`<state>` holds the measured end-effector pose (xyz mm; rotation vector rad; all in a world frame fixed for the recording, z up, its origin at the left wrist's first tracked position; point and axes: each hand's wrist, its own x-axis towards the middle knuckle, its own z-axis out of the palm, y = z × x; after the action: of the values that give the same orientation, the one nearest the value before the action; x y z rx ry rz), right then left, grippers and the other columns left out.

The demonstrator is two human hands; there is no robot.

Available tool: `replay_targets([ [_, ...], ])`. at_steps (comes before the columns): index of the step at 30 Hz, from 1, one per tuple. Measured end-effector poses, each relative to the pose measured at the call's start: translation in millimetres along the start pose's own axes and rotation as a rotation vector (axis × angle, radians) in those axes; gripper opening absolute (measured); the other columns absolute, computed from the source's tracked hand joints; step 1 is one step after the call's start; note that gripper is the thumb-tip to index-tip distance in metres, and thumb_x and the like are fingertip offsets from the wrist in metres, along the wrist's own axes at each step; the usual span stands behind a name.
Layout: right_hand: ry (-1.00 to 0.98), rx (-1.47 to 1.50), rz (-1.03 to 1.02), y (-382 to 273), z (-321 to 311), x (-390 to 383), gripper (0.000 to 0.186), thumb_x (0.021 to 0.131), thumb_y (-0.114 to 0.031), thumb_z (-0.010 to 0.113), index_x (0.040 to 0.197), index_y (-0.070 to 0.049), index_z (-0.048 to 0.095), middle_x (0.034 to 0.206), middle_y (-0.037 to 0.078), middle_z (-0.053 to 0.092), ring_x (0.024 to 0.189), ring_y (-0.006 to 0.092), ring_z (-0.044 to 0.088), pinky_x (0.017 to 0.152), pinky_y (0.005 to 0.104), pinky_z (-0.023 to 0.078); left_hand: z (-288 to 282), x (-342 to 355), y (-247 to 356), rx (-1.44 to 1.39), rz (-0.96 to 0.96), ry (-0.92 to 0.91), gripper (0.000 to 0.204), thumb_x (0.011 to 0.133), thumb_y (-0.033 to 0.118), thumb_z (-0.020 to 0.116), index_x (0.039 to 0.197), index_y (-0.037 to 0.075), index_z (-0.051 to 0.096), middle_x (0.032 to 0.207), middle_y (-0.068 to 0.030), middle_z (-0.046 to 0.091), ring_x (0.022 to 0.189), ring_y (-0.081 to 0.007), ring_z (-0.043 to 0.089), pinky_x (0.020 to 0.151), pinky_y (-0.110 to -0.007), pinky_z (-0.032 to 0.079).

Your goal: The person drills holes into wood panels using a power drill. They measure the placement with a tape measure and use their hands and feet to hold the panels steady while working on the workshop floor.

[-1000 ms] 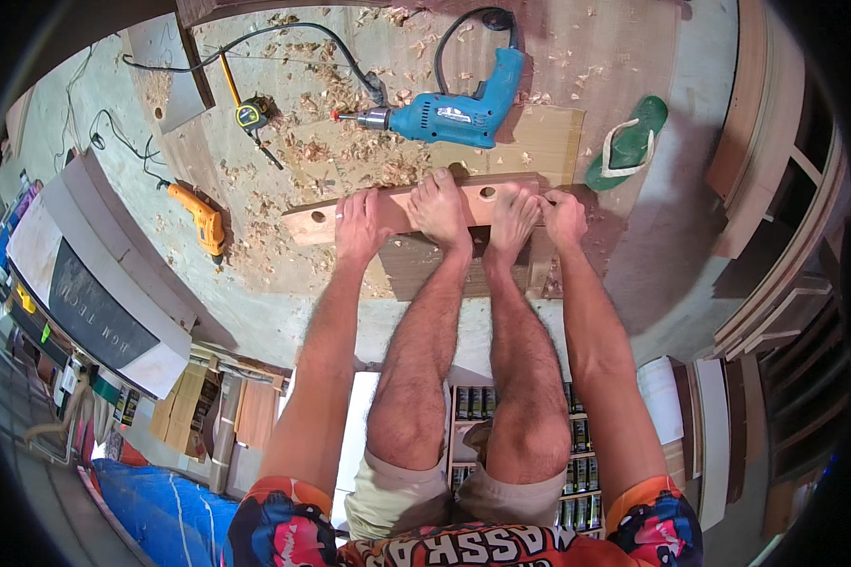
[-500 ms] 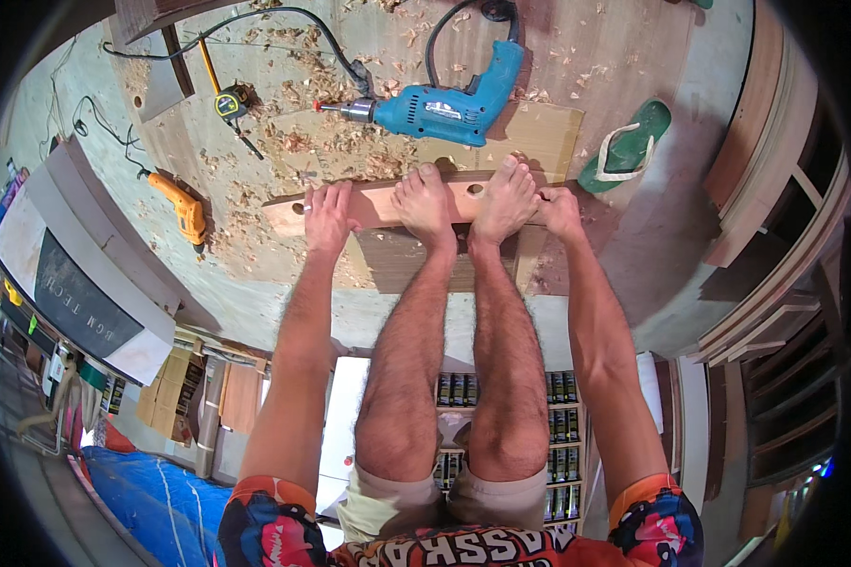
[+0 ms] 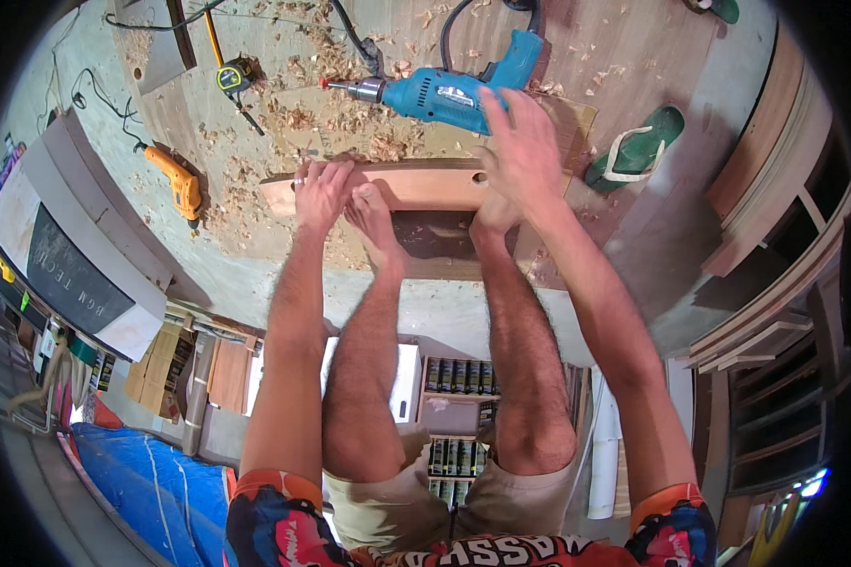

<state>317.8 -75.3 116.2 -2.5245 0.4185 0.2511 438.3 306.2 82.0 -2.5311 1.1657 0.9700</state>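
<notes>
Reddish wood is the material of the long board (image 3: 425, 191), which lies toward the near edge of the plywood sheet (image 3: 624, 57), with its length running from left to right. The sheet is laid on the grey floor (image 3: 435, 312). The left hand (image 3: 321, 194), which wears a ring, is at the left end of the board, and its fingers are bent over the far edge of the wood, so they hold it. Just beside this hand, the left foot (image 3: 378, 227) is set against the board with its toes upon it. The right foot (image 3: 494, 217) is at the other end, but its toes are mostly hidden behind the right hand (image 3: 523, 151). This right hand is lifted above the board, its fingers are apart and rather wide, and they overlap the body of the blue drill (image 3: 444, 99); whether they touch it, I cannot tell. The drill lies beyond the board, partly over a flat cardboard (image 3: 447, 142), and its red-tipped bit points to the left. One round hole (image 3: 479, 178) shows in the board near the right hand. Pale wood shavings (image 3: 301, 118) are scattered over the sheet, mostly to the left of the drill. Among them is a yellow and black tape measure (image 3: 234, 77), toward the far left corner. An orange drill (image 3: 175, 184) lies at the left edge, and a green slipper (image 3: 665, 128) with a white strap lies near the right edge.
</notes>
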Motion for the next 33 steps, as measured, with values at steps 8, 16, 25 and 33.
replay_targets([
  [8, -0.193, -0.327, -0.194, -4, 38, 65, 0.083, 0.087, -0.01, 0.077, 0.162, -0.008, 0.042, 0.139, 0.018, 0.055, 0.14, 0.036, 0.052, 0.129, 0.0556, 0.028, -5, 22, -20, -0.106, 0.153, 0.02, 0.046, 0.085, 0.02, 0.08, 0.131, 0.024, 0.077, 0.11, 0.002, 0.079, 0.108, -0.0259, 0.068, 0.104, -0.046, 0.053],
  [16, -0.352, -0.363, -0.14, -5, 35, 66, 0.102, 0.086, -0.026, 0.086, 0.17, -0.015, 0.03, 0.157, 0.017, 0.05, 0.152, 0.0338, 0.045, 0.134, 0.0547, 0.021, -25, 30, 97, -0.11, 0.245, 0.085, 0.057, 0.097, 0.015, 0.062, 0.152, 0.002, 0.055, 0.138, -0.0169, 0.069, 0.128, -0.0307, 0.066, 0.112, -0.049, 0.051],
  [25, -0.371, -0.384, -0.175, -2, 39, 69, 0.115, 0.078, -0.042, 0.095, 0.168, -0.014, 0.03, 0.153, 0.015, 0.055, 0.148, 0.033, 0.049, 0.131, 0.0575, 0.024, 21, 40, 182, 0.082, 0.21, 0.219, 0.059, 0.099, 0.024, 0.058, 0.152, -0.002, 0.053, 0.135, -0.0199, 0.058, 0.128, -0.038, 0.056, 0.12, -0.056, 0.04],
  [33, -0.377, -0.324, -0.139, -13, 36, 81, 0.113, 0.072, -0.046, 0.099, 0.16, -0.009, 0.039, 0.141, 0.015, 0.062, 0.141, 0.0346, 0.057, 0.123, 0.0631, 0.031, 21, 38, 182, -0.057, 0.207, 0.164, 0.065, 0.092, 0.018, 0.067, 0.154, 0.002, 0.054, 0.132, -0.0178, 0.055, 0.131, -0.0392, 0.052, 0.122, -0.054, 0.039],
])
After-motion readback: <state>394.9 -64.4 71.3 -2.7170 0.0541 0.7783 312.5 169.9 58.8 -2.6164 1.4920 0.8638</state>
